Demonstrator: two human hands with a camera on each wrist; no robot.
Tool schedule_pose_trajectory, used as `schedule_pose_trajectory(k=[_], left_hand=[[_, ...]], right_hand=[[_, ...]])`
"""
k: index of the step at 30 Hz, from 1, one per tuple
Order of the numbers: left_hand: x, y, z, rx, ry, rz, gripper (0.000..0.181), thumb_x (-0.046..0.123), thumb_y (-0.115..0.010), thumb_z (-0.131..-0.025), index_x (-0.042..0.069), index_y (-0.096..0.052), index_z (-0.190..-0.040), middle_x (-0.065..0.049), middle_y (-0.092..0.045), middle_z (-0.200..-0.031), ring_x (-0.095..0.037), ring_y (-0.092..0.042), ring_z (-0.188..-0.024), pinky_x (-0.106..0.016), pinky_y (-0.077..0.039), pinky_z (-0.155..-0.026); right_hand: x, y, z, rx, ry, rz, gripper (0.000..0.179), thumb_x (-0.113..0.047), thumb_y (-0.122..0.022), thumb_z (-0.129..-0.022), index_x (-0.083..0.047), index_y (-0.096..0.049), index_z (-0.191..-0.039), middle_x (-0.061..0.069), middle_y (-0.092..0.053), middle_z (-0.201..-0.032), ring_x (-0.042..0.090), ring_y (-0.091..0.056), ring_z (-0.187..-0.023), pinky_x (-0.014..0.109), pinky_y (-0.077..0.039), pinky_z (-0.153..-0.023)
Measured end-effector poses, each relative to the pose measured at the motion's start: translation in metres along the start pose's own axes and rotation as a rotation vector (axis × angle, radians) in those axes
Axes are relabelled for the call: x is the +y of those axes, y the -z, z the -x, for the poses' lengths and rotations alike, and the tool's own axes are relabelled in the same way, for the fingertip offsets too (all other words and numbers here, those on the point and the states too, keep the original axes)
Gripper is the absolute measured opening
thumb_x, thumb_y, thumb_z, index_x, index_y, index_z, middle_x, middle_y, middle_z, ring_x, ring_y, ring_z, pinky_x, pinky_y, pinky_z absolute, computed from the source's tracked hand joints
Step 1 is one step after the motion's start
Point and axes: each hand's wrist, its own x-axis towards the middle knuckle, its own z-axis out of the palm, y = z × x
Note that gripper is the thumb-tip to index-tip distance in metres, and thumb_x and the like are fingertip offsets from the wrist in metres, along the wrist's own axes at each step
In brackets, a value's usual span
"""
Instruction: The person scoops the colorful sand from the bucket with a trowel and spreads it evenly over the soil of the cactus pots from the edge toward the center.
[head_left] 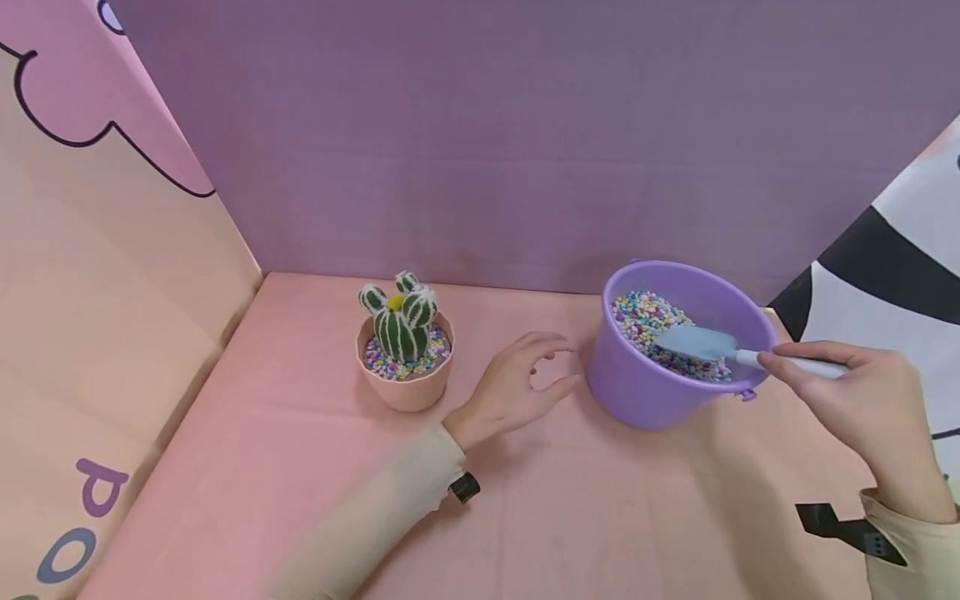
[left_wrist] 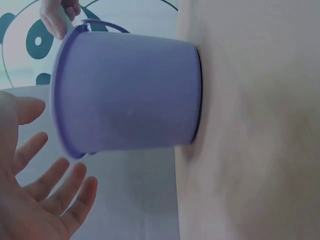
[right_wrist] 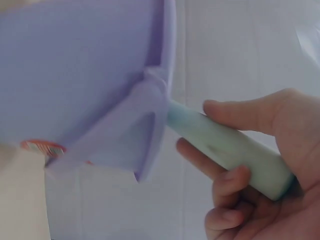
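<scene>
My right hand (head_left: pixel 862 400) grips the pale handle of a small trowel (head_left: pixel 697 342), fingers wrapped round it in the right wrist view (right_wrist: pixel 235 155). The light-blue blade lies inside a purple bucket (head_left: pixel 652 392), against small multicoloured pebbles (head_left: pixel 645 317). To the left of the bucket, my left hand (head_left: pixel 517 383) hovers with thumb and fingers spread and nothing between them. In the left wrist view a gap shows between those fingertips and the bucket (left_wrist: pixel 125 92). Left of that hand stands a potted cactus (head_left: pixel 402 333) with similar pebbles round its base.
The cactus sits in a peach pot (head_left: pixel 408 392) on the pink surface (head_left: pixel 570 517). A purple wall (head_left: pixel 525 150) rises right behind the pot and bucket. Printed panels stand at the left (head_left: pixel 90 250) and right (head_left: pixel 900 267). The bucket's handle (right_wrist: pixel 107 125) hangs down its side.
</scene>
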Motion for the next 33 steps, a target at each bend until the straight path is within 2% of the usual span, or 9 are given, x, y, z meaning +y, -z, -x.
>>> schedule_pose_trajectory(k=[4, 11, 14, 18, 22, 25, 27, 29, 33], left_hand=[[0.008, -0.015, -0.014, 0.004, 0.051, 0.004, 0.046, 0.045, -0.072, -0.1, 0.027, -0.067, -0.142, 0.004, -0.058, -0.155, -0.013, -0.057, -0.143, -0.038, -0.052, -0.114], [0.015, -0.034, -0.034, -0.041, 0.074, -0.025, 0.05, 0.05, -0.069, -0.1, 0.029, -0.065, -0.144, 0.001, -0.049, -0.165, -0.016, -0.045, -0.155, -0.051, -0.045, -0.121], [0.015, -0.037, -0.04, -0.009, 0.069, -0.019, 0.054, 0.051, -0.068, -0.1, 0.024, -0.062, -0.146, 0.002, -0.048, -0.166, -0.015, -0.042, -0.156, -0.047, -0.043, -0.123], [0.016, -0.038, -0.047, 0.047, 0.017, -0.008, 0.063, 0.05, -0.068, -0.1, 0.019, -0.055, -0.153, 0.002, -0.049, -0.165, -0.013, -0.041, -0.156, -0.041, -0.037, -0.128], [0.019, -0.038, -0.052, 0.045, -0.016, -0.021, 0.063, 0.052, -0.069, -0.1, 0.021, -0.057, -0.153, 0.002, -0.049, -0.166, -0.013, -0.041, -0.157, -0.04, -0.037, -0.128], [0.021, -0.039, -0.053, 0.043, -0.007, -0.021, 0.06, 0.053, -0.07, -0.099, 0.022, -0.06, -0.15, 0.003, -0.049, -0.166, -0.012, -0.044, -0.155, -0.04, -0.041, -0.125], [0.021, -0.039, -0.054, 0.047, -0.002, -0.023, 0.059, 0.052, -0.071, -0.099, 0.022, -0.061, -0.149, 0.003, -0.048, -0.167, -0.013, -0.044, -0.155, -0.04, -0.042, -0.125], [0.022, -0.039, -0.054, 0.05, 0.005, -0.019, 0.058, 0.052, -0.072, -0.098, 0.023, -0.062, -0.148, 0.003, -0.048, -0.167, -0.014, -0.045, -0.155, -0.041, -0.043, -0.124], [0.022, -0.037, -0.055, 0.047, 0.006, -0.029, 0.058, 0.054, -0.073, -0.096, 0.023, -0.065, -0.145, 0.002, -0.048, -0.167, -0.016, -0.049, -0.153, -0.042, -0.048, -0.119]], right_hand=[[0.004, 0.008, -0.001, -0.057, 0.017, 0.053, 0.02, -0.045, -0.083, -0.091, -0.028, -0.087, -0.1, -0.05, -0.056, -0.071, -0.01, -0.048, -0.07, 0.023, -0.039, -0.057], [-0.002, 0.011, -0.005, -0.075, 0.022, 0.104, 0.029, -0.047, -0.081, -0.091, -0.021, -0.087, -0.103, -0.05, -0.053, -0.07, -0.012, -0.048, -0.069, 0.026, -0.041, -0.056], [-0.003, 0.012, -0.003, -0.075, 0.016, 0.097, 0.032, -0.047, -0.081, -0.091, -0.018, -0.087, -0.103, -0.051, -0.053, -0.072, -0.013, -0.049, -0.07, 0.026, -0.041, -0.056], [-0.005, 0.01, -0.001, -0.053, 0.022, 0.096, 0.034, -0.046, -0.083, -0.09, -0.015, -0.087, -0.104, -0.054, -0.052, -0.072, -0.016, -0.048, -0.068, 0.026, -0.041, -0.054], [-0.007, 0.003, -0.001, -0.031, 0.029, 0.106, 0.037, -0.043, -0.084, -0.089, -0.01, -0.085, -0.106, -0.054, -0.049, -0.069, -0.012, -0.048, -0.065, 0.027, -0.041, -0.052], [-0.01, -0.003, -0.001, -0.033, 0.026, 0.124, 0.039, -0.042, -0.084, -0.089, -0.008, -0.085, -0.107, -0.027, -0.073, -0.074, -0.006, -0.049, -0.064, 0.029, -0.041, -0.051], [-0.011, -0.008, -0.002, -0.032, 0.025, 0.128, 0.039, -0.042, -0.084, -0.089, -0.007, -0.085, -0.107, -0.007, -0.079, -0.076, -0.001, -0.049, -0.061, 0.03, -0.04, -0.05], [-0.013, -0.015, -0.002, -0.017, 0.044, 0.124, 0.037, -0.04, -0.083, -0.09, -0.007, -0.085, -0.106, 0.003, -0.08, -0.076, 0.003, -0.049, -0.056, 0.03, -0.037, -0.048], [-0.016, -0.036, -0.001, 0.033, 0.083, 0.084, 0.033, -0.035, -0.082, -0.091, -0.005, -0.085, -0.105, -0.01, -0.071, -0.056, 0.005, -0.048, -0.048, 0.029, -0.033, -0.044]])
